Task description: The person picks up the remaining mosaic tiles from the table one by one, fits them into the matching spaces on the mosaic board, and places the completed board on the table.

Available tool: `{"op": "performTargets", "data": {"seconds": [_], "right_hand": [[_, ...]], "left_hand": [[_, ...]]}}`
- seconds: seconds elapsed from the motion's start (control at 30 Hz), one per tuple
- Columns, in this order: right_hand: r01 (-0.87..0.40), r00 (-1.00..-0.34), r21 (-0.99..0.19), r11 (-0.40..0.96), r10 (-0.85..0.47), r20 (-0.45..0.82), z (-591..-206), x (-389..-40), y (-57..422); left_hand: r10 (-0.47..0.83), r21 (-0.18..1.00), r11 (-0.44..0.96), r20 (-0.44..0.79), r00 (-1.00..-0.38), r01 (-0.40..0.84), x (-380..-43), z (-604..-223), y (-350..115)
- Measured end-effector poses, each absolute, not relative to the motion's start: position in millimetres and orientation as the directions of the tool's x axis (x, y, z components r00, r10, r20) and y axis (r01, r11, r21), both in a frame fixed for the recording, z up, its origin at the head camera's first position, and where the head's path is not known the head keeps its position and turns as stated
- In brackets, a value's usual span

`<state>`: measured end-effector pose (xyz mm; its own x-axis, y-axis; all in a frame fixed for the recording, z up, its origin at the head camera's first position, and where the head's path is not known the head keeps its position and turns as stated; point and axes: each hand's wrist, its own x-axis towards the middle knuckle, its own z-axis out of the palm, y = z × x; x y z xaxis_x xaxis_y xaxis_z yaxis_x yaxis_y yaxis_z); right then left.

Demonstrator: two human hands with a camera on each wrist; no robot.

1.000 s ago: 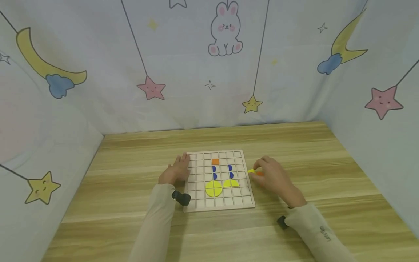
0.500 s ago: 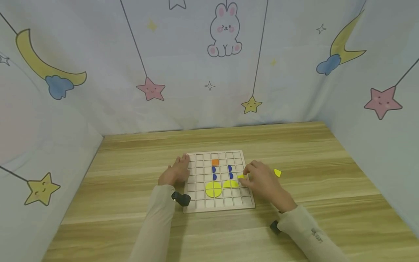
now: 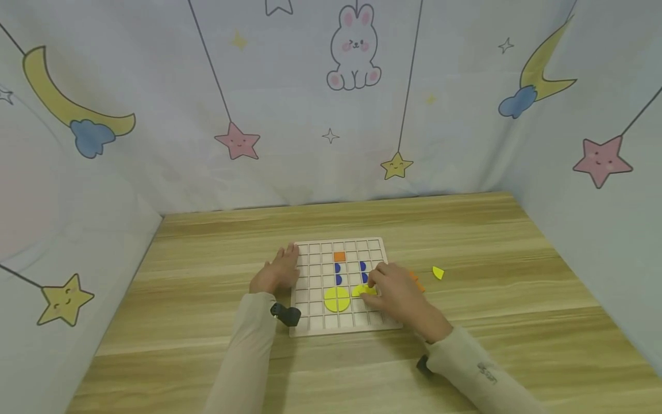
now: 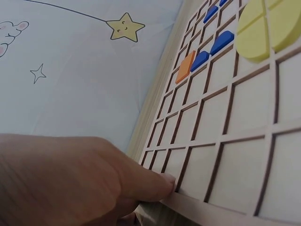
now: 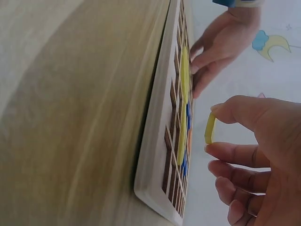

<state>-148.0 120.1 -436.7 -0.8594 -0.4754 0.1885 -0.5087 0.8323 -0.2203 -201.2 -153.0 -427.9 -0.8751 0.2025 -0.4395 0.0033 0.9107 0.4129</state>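
Note:
My left hand [image 3: 278,270] rests at the left edge of a wooden grid board [image 3: 343,331]; its thumb presses on the rim in the left wrist view. Between thumb and index finger, my right hand [image 3: 400,293] pinches a small yellow tile [image 5: 210,129], held above the board's right part. Below that hand, a yellow half-disc [image 3: 357,292] lies in the grid, partly covered by the fingers. Left of it four-part yellow pieces form a full disc [image 3: 337,299]. Blue half-round tiles [image 3: 338,280] stand in two columns, and an orange square [image 3: 339,256] fills a cell farther back.
Right of the board lie a loose yellow quarter-round tile [image 3: 438,272] and orange pieces [image 3: 418,282], partly hidden by the right hand. The wood-grain table [image 3: 217,236] ends at a printed cloth backdrop [image 3: 289,172].
My right hand has moved left from the loose pieces to over the board, carrying the yellow tile. The orange and yellow loose pieces are uncovered. My left hand stays put.

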Motion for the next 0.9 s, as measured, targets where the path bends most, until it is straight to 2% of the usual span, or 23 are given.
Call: {"op": "performTargets", "data": {"seconds": [0.47,0.9], "right_hand": [[-0.517,-0.851,-0.082,0.852,-0.501,0.157,-446,-142,106],[-0.555,-0.808,-0.012,0.832,-0.535,0.249,-449,-138,103]], "left_hand": [[0.201,0.415,0.91,-0.436,-0.877,0.002,-201,-429,-153],[0.199,0.423,0.906,-0.434,-0.879,-0.004,-201,-429,-153]]}}
